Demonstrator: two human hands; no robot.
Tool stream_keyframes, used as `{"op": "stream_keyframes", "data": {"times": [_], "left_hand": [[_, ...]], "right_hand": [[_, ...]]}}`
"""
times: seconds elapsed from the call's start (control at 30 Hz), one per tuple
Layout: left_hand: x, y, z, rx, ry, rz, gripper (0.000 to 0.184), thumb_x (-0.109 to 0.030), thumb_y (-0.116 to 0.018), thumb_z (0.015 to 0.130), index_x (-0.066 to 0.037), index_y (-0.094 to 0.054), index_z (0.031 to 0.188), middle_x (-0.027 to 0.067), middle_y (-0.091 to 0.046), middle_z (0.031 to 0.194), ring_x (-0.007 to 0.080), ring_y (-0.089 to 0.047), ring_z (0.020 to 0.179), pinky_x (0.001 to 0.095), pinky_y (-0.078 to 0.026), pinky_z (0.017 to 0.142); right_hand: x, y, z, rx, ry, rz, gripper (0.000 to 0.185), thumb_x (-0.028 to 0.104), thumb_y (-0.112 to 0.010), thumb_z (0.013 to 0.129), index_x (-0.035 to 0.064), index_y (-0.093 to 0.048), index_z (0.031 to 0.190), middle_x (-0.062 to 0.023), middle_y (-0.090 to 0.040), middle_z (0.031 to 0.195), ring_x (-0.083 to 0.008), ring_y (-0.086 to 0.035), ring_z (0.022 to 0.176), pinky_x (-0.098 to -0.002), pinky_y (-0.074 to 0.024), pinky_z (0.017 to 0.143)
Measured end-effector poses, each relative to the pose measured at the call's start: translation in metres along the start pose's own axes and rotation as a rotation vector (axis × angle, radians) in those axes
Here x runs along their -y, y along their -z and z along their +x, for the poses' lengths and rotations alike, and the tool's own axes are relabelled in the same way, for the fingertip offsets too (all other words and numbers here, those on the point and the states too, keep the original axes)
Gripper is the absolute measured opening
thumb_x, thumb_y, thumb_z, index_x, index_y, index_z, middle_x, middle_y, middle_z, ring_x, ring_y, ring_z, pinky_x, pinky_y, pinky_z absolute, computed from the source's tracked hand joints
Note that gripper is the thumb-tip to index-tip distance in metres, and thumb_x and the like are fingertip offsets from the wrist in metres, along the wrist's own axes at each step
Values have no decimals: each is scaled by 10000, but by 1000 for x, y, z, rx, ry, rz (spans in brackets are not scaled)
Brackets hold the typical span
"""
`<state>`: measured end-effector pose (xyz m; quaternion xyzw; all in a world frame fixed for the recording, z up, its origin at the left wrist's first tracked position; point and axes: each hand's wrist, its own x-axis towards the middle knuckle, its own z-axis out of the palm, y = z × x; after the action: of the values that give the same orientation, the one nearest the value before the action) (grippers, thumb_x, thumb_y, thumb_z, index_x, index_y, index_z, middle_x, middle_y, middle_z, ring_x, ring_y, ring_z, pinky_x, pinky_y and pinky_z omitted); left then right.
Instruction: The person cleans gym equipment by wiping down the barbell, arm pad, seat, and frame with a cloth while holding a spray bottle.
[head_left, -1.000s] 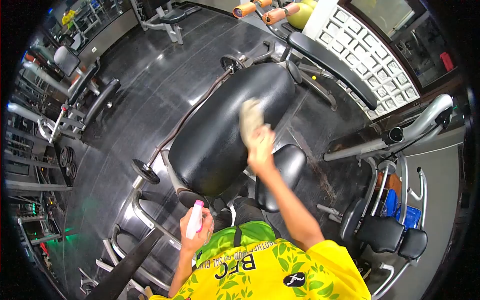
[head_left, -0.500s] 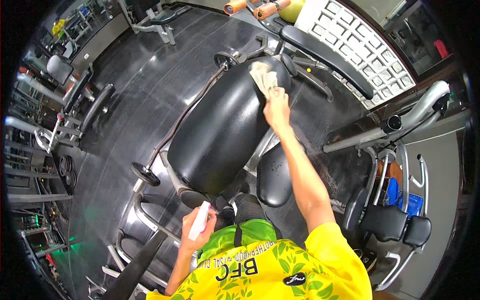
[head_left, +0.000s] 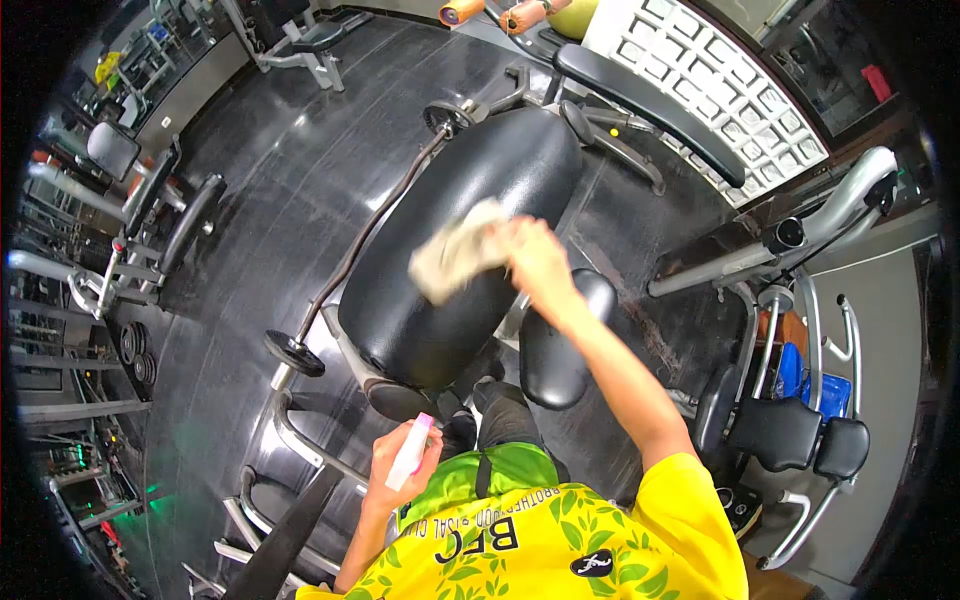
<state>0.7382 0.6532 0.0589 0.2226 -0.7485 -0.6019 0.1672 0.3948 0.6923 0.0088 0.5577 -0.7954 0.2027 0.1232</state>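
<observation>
A pale cloth, smeared by motion, is held in my right hand over the middle of a padded black bench. Whether the cloth touches the pad at this instant I cannot tell. My left hand is wrapped around a white spray bottle with a pink top, close to my waist and in front of the bench's near end. A smaller black seat pad sits beneath my right forearm.
Along the bench's left side runs a curved barbell with a weight plate at its near end. Another long black bench stands beyond. To the right is a machine with black pads; a blue crate lies behind it.
My right hand has drawn the cloth from the bench's far end back toward me and leftward, to its middle. My left hand still grips the spray bottle, slightly shifted.
</observation>
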Motion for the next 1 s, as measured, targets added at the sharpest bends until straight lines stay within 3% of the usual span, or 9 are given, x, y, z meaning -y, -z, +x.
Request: {"op": "stream_keyframes", "data": {"times": [0.13, 0.23, 0.27, 0.37, 0.4, 0.6, 0.73, 0.83, 1.0], "left_hand": [[-8, -6, 1, -72, 37, 29, 140, 29, -657, 767, -3, -643, 903, 78, -653, 757, 156, -634, 617, 258, -478, 575], [-2, -11, -2, -63, 214, -155, 121, 40, -647, 769, 0, -635, 883, 93, -653, 760, 157, -641, 630, 262, -479, 573], [-1, -11, -3, -64, 206, -159, 121, 40, -647, 769, 0, -635, 883, 93, -653, 760, 157, -641, 630, 262, -479, 573], [-6, -13, 11, 50, -7, -144, 110, 62, -631, 765, 14, -625, 864, 113, -658, 776, 179, -667, 678, 278, -511, 615], [-7, -13, 15, 84, -24, -146, 114, 61, -636, 758, 16, -626, 862, 114, -662, 782, 195, -671, 682, 282, -519, 628], [-25, -17, 40, 122, -108, -52, 129, 57, -646, 740, 15, -634, 862, 124, -670, 800, 247, -682, 693, 299, -535, 641], [-22, -16, 36, 107, -11, -8, 135, 54, -643, 741, 10, -641, 868, 123, -673, 802, 241, -684, 695, 295, -534, 637], [-17, -24, 32, 41, 24, -68, 141, 57, -629, 743, 9, -643, 875, 120, -674, 799, 222, -683, 690, 291, -534, 636], [-35, -29, 42, -5, -46, -137, 157, 69, -608, 743, 23, -638, 891, 133, -665, 781, 191, -665, 651, 278, -525, 594]], "right_hand": [[-52, -15, 28, -140, -417, -61, 371, -34, -528, 784, 75, -579, 1135, -163, -517, 1064, -367, -542, 929, -462, -509, 742], [-3, -26, 6, -128, -411, 55, 289, -43, -498, 774, -70, -554, 1057, -201, -486, 1072, -359, -530, 976, -440, -509, 792], [22, -26, -9, -59, -330, 15, 327, -37, -491, 747, -93, -547, 1064, -222, -497, 1061, -370, -525, 975, -446, -506, 794], [83, -12, -58, 42, 82, 285, 449, 46, -550, 736, 159, -622, 1164, -121, -555, 1062, -305, -534, 851, -384, -504, 731], [93, 2, -65, 119, 160, 232, 383, 91, -560, 761, 154, -634, 1132, -86, -558, 1046, -258, -538, 835, -367, -494, 735], [-40, -10, -13, -51, 374, 188, 218, 170, -595, 750, 181, -652, 960, -5, -617, 944, -207, -567, 824, -332, -448, 687], [-120, -18, 25, -151, -172, -192, 207, 26, -544, 764, 51, -597, 963, -136, -591, 995, -314, -590, 839, -416, -480, 772], [-84, -26, 31, -196, -545, 299, 286, 20, -490, 777, 10, -507, 1062, -212, -548, 1019, -411, -539, 921, -453, -476, 811], [76, 4, -32, 91, 173, 375, 282, 113, -587, 741, 162, -664, 1008, -91, -603, 995, -289, -566, 937, -422, -475, 804]]}}
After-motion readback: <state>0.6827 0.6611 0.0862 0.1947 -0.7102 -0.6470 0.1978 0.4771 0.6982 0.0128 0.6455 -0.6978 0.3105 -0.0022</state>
